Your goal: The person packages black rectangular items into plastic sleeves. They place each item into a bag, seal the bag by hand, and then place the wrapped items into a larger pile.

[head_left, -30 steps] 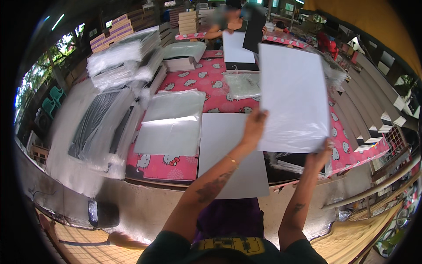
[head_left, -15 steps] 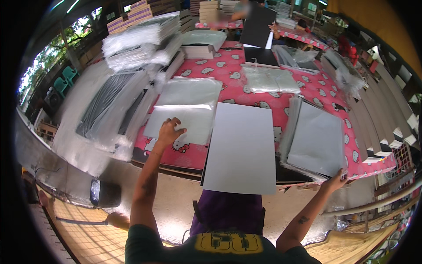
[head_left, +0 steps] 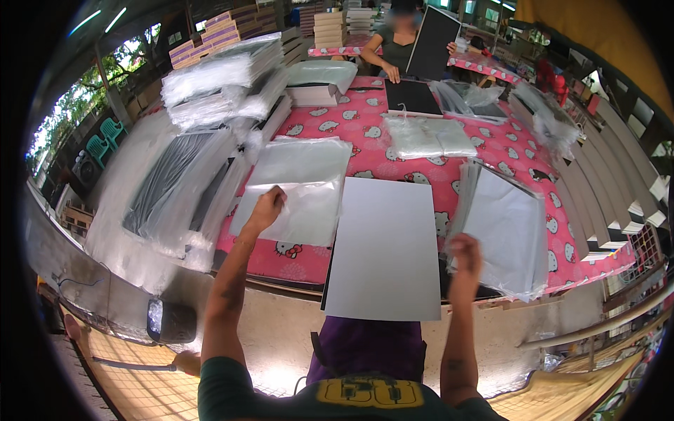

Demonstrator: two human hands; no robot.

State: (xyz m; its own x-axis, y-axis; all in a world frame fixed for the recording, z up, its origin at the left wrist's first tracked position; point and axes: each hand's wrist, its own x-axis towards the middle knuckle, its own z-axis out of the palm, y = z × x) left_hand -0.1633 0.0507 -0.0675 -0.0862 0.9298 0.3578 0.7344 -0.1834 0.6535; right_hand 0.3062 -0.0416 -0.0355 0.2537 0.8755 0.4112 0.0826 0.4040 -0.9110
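Just beyond the purple cloth (head_left: 368,344) at my waist, a white sheet (head_left: 384,252) lies squarely before me, its lower end jutting past the near edge of the pink table cover (head_left: 263,264) and a dark edge showing along its left side. My right hand (head_left: 465,256) is blurred at the left edge of a plastic-covered stack (head_left: 507,231), and I cannot tell whether its fingers hold anything. My left hand (head_left: 270,205) is over the clear plastic sleeves (head_left: 302,217) left of the sheet, fingers bent in narrowly; whether they pinch any plastic, I cannot tell. Farther across lies a folded plastic bundle (head_left: 432,137), and past it a flat black board (head_left: 413,98), where a co-worker (head_left: 399,45) rests one hand (head_left: 391,73) beside a tilted black panel (head_left: 434,43).
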